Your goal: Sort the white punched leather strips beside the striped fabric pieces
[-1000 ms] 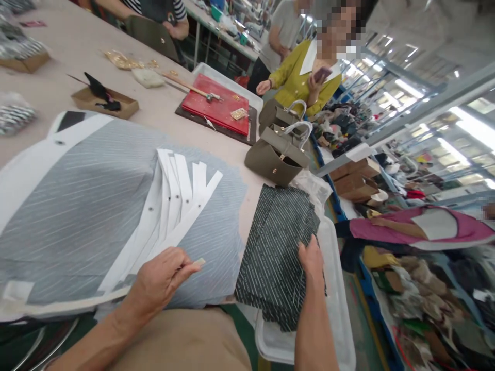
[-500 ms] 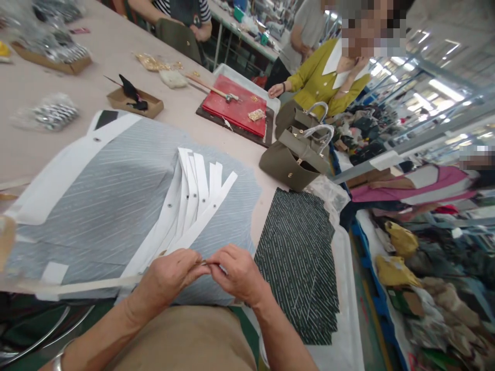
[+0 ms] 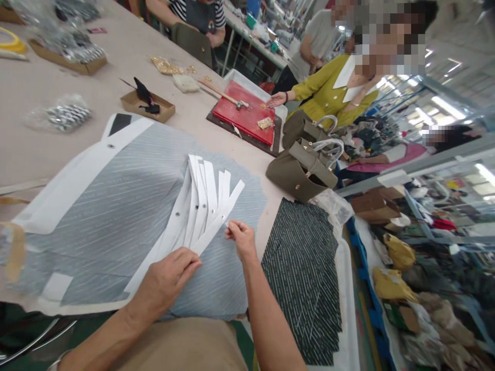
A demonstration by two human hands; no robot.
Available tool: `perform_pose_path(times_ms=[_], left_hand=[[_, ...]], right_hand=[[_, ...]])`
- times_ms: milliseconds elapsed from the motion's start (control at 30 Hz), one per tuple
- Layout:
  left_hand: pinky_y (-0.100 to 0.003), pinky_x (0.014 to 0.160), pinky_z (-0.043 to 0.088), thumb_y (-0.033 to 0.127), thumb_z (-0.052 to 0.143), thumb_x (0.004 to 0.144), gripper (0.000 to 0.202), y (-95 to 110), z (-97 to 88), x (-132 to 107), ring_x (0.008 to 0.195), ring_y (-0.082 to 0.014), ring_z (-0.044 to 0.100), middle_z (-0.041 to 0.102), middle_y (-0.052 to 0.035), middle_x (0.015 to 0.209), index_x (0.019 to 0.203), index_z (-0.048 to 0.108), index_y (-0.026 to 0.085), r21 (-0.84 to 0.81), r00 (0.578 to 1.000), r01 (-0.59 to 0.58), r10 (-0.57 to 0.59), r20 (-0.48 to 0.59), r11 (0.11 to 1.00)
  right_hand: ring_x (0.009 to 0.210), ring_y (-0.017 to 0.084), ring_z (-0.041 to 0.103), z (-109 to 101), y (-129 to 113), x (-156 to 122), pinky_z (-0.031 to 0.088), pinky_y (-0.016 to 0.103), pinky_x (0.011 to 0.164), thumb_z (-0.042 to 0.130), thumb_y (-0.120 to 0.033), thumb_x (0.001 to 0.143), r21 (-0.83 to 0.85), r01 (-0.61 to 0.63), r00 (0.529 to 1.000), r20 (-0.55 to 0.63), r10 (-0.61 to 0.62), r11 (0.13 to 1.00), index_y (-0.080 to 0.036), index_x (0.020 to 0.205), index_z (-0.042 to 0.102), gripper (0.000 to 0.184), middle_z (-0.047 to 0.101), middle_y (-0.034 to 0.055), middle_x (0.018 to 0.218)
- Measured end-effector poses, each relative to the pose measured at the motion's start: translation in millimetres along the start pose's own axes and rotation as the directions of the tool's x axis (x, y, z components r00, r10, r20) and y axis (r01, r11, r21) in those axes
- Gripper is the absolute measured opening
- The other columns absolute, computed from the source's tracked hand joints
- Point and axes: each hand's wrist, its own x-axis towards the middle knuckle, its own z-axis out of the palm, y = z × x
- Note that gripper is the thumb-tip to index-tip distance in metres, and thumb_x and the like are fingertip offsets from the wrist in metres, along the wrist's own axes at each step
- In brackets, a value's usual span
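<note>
My left hand is closed, thumb and fingers together, low over the near part of the fanned white strips. What it pinches, if anything, is hidden. Fingertips pinched, my right hand is just right of the front strip; a tiny pale bit shows at its tips, too small to name. Small round metal snaps sit on several strips. Under them lies pale blue-grey striped lining fabric. A longer white strip with one snap crosses its left side.
Dark striped fabric pieces lie to the right. Olive handbags stand behind them, near a red slab with a hammer. A small cardboard tray and bagged metal parts are at left. Co-workers are across the table.
My hands have come apart from where their fingertips met. The right hand has moved forward and right beside the front strip; the left stays low over the strips. The view has shifted slightly.
</note>
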Motion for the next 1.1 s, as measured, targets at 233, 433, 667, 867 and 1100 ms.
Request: perform_pose_path(times_ms=[233, 433, 667, 867, 1100], left_hand=[[-0.035, 0.080, 0.052, 0.040, 0.039, 0.100, 0.033, -29, 17.9, -10, 0.094, -0.0221, 0.062, 0.063, -0.0047, 0.103, 0.086, 0.063, 0.024, 0.151, 0.997, 0.079, -0.080, 0.000, 0.985], [-0.037, 0.078, 0.050, 0.038, 0.040, 0.100, 0.033, -32, 15.3, -13, 0.085, -0.0220, 0.058, 0.061, -0.0043, 0.093, 0.083, 0.062, 0.022, 0.140, 0.994, 0.087, -0.095, 0.053, 0.986], [-0.031, 0.071, 0.049, 0.029, 0.039, 0.102, 0.029, -11, 15.9, -14, 0.078, -0.0179, 0.061, 0.062, -0.0017, 0.083, 0.084, 0.061, 0.022, 0.109, 0.999, -0.026, 0.023, 0.030, 0.994], [-0.026, 0.078, 0.053, 0.021, 0.040, 0.101, 0.026, 23, 29.2, -15, 0.085, -0.0157, 0.067, 0.070, -0.0027, 0.095, 0.085, 0.060, 0.022, 0.008, 0.963, -0.259, 0.258, 0.073, 0.966], [-0.020, 0.067, 0.051, 0.032, 0.045, 0.099, 0.027, 42, 18.2, -10, 0.075, -0.0127, 0.066, 0.066, 0.0010, 0.080, 0.076, 0.055, 0.022, -0.231, 0.993, -0.071, 0.092, 0.079, 0.970]], right_hand=[[0.049, 0.010, 0.058, 15, 7, 37, 0.046, 0.019, 0.043, 0.078, -0.038, 0.058, 0.006, -0.069, 0.997, -0.036, 0.070, 0.998, -0.014, 0.075, 0.069, 0.031, 0.065, -0.0015, 0.058], [0.040, 0.009, 0.055, 14, 7, 45, 0.043, 0.018, 0.040, 0.074, -0.037, 0.067, -0.269, -0.045, 0.999, 0.001, 0.047, 0.962, -0.016, 0.088, 0.066, 0.031, 0.060, -0.0068, 0.052], [0.039, 0.010, 0.053, 0, 3, 40, 0.043, 0.019, 0.036, 0.070, -0.050, 0.077, -0.385, -0.223, 0.975, -0.061, 0.216, 0.895, -0.012, 0.120, 0.054, 0.060, 0.060, -0.0049, 0.058], [0.072, 0.019, 0.067, -1, 2, -2, 0.055, 0.027, 0.050, 0.074, -0.032, 0.069, -0.528, -0.018, 0.994, 0.081, 0.072, 0.849, -0.019, 0.145, 0.040, 0.085, 0.068, 0.0080, 0.108], [0.096, 0.019, 0.068, -102, -17, -27, 0.050, 0.033, 0.094, 0.045, -0.019, 0.077, -0.568, 0.290, 0.953, 0.093, -0.290, 0.770, -0.022, 0.113, 0.070, 0.045, 0.074, 0.0010, 0.103]])
